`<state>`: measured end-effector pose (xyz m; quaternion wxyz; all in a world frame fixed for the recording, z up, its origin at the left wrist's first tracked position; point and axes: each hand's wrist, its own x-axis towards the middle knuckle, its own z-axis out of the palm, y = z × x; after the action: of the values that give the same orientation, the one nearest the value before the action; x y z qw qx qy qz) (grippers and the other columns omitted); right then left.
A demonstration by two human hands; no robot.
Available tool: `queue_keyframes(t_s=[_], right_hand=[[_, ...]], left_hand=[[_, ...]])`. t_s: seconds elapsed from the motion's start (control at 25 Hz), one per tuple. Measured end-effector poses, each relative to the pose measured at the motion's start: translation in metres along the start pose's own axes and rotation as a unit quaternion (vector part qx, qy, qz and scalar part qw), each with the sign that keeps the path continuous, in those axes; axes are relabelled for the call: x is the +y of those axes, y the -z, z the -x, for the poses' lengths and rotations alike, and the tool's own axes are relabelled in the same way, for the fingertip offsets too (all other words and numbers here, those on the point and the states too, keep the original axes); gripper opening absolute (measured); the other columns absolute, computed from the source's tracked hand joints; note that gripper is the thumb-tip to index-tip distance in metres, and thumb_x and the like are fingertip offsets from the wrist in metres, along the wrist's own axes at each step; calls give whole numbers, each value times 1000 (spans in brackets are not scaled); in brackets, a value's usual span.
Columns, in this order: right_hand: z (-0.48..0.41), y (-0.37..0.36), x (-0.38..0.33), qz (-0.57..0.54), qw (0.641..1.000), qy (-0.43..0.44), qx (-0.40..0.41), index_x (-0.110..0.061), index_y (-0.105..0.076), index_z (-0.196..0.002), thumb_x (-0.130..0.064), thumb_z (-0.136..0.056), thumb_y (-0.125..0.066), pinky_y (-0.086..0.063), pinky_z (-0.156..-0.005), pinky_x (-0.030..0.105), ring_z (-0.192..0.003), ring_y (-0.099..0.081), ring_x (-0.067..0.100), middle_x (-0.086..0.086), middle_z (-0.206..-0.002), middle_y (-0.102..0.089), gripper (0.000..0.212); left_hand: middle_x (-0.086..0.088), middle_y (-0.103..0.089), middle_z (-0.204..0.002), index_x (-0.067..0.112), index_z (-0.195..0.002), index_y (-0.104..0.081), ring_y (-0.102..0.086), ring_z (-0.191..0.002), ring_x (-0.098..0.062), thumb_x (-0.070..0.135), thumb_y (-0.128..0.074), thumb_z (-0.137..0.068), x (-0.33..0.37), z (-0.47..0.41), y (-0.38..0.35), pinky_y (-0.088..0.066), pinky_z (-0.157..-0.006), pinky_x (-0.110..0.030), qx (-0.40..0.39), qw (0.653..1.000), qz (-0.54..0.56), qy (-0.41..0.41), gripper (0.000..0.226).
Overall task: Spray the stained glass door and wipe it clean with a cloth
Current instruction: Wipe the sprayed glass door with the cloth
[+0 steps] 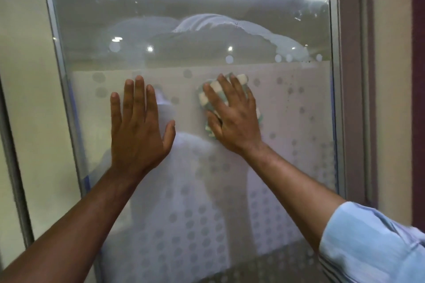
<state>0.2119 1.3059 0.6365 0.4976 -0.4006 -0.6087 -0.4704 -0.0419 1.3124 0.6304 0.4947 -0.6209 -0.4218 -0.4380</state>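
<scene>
Head | right hand (234,119) flattens cloth (208,96) (long axis upright) | glass door (184,30)

Two bare forearms enter from the bottom of the view, each ending in an ungloved hand: left hand (138,126) at about nine o'clock, right hand (234,119) at about three o'clock. A pale blue sleeve (372,243) (rolled up, creased, faintly striped near the cuff) covers the right arm at five o'clock.
</scene>
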Motion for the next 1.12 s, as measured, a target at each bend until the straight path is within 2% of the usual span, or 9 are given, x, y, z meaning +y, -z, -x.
queue_keyframes(t_s=[0.16, 0.4, 0.56, 0.68, 0.76, 0.92, 1.0, 1.04, 1.12], right_hand=[[0, 5, 27, -2, 1000, 29, 8, -28, -51, -159, -35, -99, -61, -30, -126, 59, -160, -34, 37, 13, -169, -44, 62], [-6, 19, 112, 16, 997, -77, 7, -31, -48, -160, -37, -97, -57, -32, -124, 56, -160, -35, 34, 9, -169, -43, 64], [-14, 36, 188, 11, 979, -202, 10, -31, -45, -161, -36, -99, -52, -36, -123, 55, -158, -35, 34, 10, -170, -41, 62], [-12, 33, 187, -7, 970, -243, 13, -30, -43, -163, -33, -102, -54, -30, -126, 57, -161, -29, 35, 11, -172, -37, 62], [-10, 27, 162, -13, 978, -206, 12, -30, -45, -162, -34, -101, -56, -29, -128, 57, -162, -30, 34, 10, -172, -38, 63], [-1, 17, 108, -42, 998, -42, -13, -32, -46, -162, -36, -98, -58, -19, -130, 59, -163, -27, 35, 10, -173, -37, 66], [-3, 17, 109, -33, 999, 11, -18, -32, -46, -161, -37, -97, -59, -22, -128, 59, -162, -29, 34, 9, -172, -39, 66], [-6, 18, 118, -28, 999, 14, -14, -33, -48, -160, -37, -96, -60, -25, -127, 58, -161, -32, 34, 8, -171, -41, 65], [-15, 23, 147, -22, 999, -40, -1, -35, -51, -158, -37, -95, -59, -29, -125, 55, -159, -35, 32, 6, -169, -44, 64]], left_hand=[[-30, -13, -180, -3, -171, -19, -11, -170, -45, 45, -47, -104, 45, -15, 5, -10, -138, -63, 6, 1000, 18, 17, 87], [-27, -13, -181, -2, -171, -21, -11, -170, -42, 47, -46, -104, 116, -21, -15, -12, -138, -60, -9, 999, 9, -35, 86], [-24, -8, -182, 2, -173, -14, -6, -171, -41, 53, -41, -106, 131, -21, -35, -5, -139, -57, 2, 1000, -1, -29, 89], [-23, -2, -183, 3, -174, -7, -2, -171, -41, 57, -31, -109, 130, -20, -45, -3, -139, -58, 13, 999, -26, -34, 87], [-23, -1, -183, 3, -174, -7, -1, -171, -41, 57, -29, -109, 130, -19, -48, -4, -139, -59, 15, 999, -31, -29, 87], [-22, 0, -183, 3, -174, -8, -1, -171, -41, 56, -36, -108, 131, -20, -49, -7, -139, -62, 18, 999, -34, -28, 89], [-21, 1, -184, 3, -174, -7, -2, -171, -40, 55, -38, -107, 131, -20, -48, -8, -138, -62, 20, 999, -29, -30, 90], [-21, 0, -184, 4, -174, -8, -2, -172, -40, 55, -38, -107, 131, -19, -48, -8, -138, -62, 22, 999, -26, -31, 90], [-20, -1, -184, 4, -174, -9, -3, -172, -39, 55, -38, -107, 130, -19, -50, -9, -138, -62, 27, 999, -24, -31, 89]])
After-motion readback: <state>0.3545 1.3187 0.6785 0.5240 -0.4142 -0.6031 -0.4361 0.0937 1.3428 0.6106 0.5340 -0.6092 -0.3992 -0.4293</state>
